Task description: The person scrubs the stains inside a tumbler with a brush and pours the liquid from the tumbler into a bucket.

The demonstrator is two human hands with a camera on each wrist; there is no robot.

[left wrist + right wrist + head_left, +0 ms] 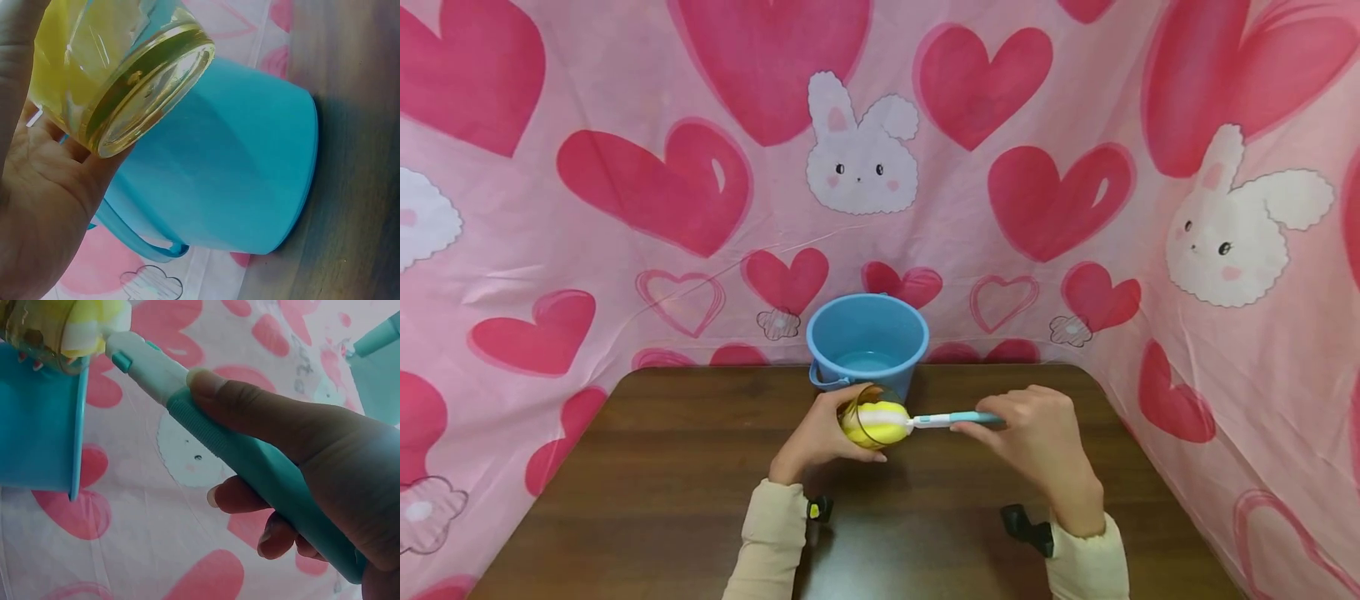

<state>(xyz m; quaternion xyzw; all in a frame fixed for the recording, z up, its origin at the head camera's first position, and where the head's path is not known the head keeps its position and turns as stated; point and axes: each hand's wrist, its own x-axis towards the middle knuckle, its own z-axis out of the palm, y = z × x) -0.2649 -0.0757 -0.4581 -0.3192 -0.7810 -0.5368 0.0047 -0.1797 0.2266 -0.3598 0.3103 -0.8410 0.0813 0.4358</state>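
My left hand [823, 435] grips an amber glass cup [156, 87] that lies tilted on its side, its mouth facing right. Inside the mouth sits the yellow-and-white sponge head [880, 422] of a bottle brush. The brush's white and teal handle [250, 456] runs out to the right. My right hand [1037, 429] holds that handle, thumb along its top and fingers curled beneath, as the right wrist view shows. Both hands are above the table, just in front of a blue bucket [827, 333]. The cup's thick base shows in the left wrist view.
The blue bucket stands at the back of the dark wooden table [685, 483], its handle [827, 379] hanging at the left front. Behind the table hangs a pink cloth [955, 208] printed with hearts and rabbits. Black wrist straps [1030, 531] show at the sleeves.
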